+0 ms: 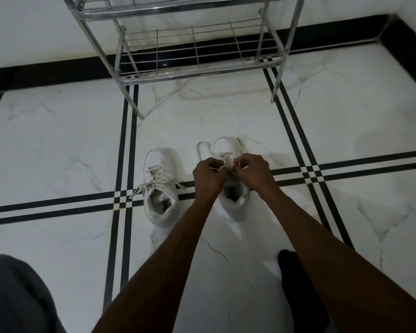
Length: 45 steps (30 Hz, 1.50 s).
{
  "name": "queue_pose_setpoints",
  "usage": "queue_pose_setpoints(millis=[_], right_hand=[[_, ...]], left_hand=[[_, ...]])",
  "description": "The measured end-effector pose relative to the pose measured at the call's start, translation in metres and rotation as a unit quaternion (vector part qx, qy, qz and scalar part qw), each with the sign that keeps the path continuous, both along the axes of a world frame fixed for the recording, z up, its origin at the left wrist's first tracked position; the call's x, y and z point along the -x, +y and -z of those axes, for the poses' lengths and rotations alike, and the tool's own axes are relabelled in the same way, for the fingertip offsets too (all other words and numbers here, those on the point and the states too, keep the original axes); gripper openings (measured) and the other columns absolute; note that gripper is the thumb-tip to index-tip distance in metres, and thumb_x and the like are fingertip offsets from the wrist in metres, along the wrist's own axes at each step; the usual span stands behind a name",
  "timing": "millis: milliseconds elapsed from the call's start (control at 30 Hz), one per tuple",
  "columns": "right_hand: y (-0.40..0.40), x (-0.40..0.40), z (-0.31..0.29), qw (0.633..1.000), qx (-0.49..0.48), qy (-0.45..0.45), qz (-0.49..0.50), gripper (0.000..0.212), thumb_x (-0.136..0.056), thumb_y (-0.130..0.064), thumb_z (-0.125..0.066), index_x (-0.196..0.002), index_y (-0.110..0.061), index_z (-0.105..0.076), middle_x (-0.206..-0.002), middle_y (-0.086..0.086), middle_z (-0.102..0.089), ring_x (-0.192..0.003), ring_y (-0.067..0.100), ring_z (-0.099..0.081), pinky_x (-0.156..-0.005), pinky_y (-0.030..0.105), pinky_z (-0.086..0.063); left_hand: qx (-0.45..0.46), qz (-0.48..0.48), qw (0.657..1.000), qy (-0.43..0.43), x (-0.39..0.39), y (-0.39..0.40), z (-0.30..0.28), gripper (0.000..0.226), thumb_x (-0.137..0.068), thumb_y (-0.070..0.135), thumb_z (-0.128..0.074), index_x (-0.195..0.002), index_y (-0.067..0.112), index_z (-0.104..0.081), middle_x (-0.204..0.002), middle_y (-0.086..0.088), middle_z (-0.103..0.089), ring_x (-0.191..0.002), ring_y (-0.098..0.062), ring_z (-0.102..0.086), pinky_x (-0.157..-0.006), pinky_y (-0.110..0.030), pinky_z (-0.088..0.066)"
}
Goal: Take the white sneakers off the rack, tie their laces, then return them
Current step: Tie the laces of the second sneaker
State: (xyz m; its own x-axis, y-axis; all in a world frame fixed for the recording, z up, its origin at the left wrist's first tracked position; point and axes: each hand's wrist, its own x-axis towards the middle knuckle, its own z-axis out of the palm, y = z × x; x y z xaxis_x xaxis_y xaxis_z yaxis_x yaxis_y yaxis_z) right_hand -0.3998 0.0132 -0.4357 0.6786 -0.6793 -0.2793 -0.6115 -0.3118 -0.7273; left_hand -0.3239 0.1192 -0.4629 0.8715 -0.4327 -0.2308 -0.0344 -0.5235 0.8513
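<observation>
Two white sneakers stand side by side on the marble floor, toes pointing at the rack. The left sneaker (161, 188) has loose laces spread across its tongue and onto the floor. Over the right sneaker (235, 200), my left hand (208, 175) and my right hand (252, 171) pinch its laces (222, 162) between fingertips, close together above the tongue. One lace loop (203, 147) curls out to the upper left of the toe. The hands hide most of that shoe's middle.
A chrome wire shoe rack (195, 68) stands against the wall beyond the shoes, its bottom shelf bare. Black stripe inlays cross the white floor. My dark-clothed knee (15, 296) is at the lower left, and a dark-socked foot (296, 280) at the lower right.
</observation>
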Motion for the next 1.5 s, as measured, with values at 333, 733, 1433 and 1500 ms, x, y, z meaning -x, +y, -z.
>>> queue_pose_setpoints(millis=[333, 733, 1433, 1500], right_hand=[[0.008, -0.008, 0.012, 0.998, 0.049, -0.041, 0.011, 0.005, -0.092, -0.016, -0.066, -0.094, -0.012, -0.065, -0.096, 0.01, -0.073, -0.09, 0.027, -0.069, -0.079, 0.041, -0.057], [0.018, -0.008, 0.014, 0.999, 0.037, -0.018, -0.017, 0.014, -0.094, -0.022, -0.064, -0.103, -0.011, -0.063, -0.103, 0.009, -0.072, -0.095, 0.025, -0.066, -0.08, 0.036, -0.054], [-0.016, -0.02, -0.034, 0.972, -0.005, -0.048, -0.23, 0.018, -0.086, -0.032, -0.075, -0.082, -0.015, -0.078, -0.078, -0.001, -0.075, -0.076, 0.015, -0.071, -0.076, 0.035, -0.055], [-0.021, -0.019, -0.033, 0.972, 0.033, -0.047, -0.228, 0.009, -0.08, -0.026, -0.081, -0.085, -0.018, -0.079, -0.08, -0.003, -0.076, -0.074, 0.01, -0.072, -0.075, 0.028, -0.058]], left_hand=[[-0.051, 0.013, 0.994, -0.091, -0.005, 0.019, -0.011, 0.017, -0.096, 0.012, -0.061, -0.081, 0.013, -0.053, -0.074, -0.001, -0.061, -0.069, -0.019, -0.055, -0.058, -0.029, -0.034], [-0.05, 0.055, 0.987, -0.139, 0.0, 0.034, -0.006, 0.012, -0.1, 0.016, -0.055, -0.094, 0.01, -0.047, -0.081, -0.012, -0.068, -0.074, -0.036, -0.065, -0.06, -0.047, -0.051], [0.096, 0.141, 0.984, 0.058, -0.029, 0.034, -0.027, 0.052, -0.107, 0.047, -0.044, -0.103, 0.003, -0.072, -0.098, -0.009, -0.078, -0.095, -0.02, -0.073, -0.095, -0.043, -0.055], [0.097, 0.114, 0.987, 0.056, -0.027, 0.032, -0.027, 0.048, -0.104, 0.046, -0.049, -0.102, 0.004, -0.072, -0.099, -0.009, -0.077, -0.096, -0.021, -0.072, -0.098, -0.049, -0.056]])
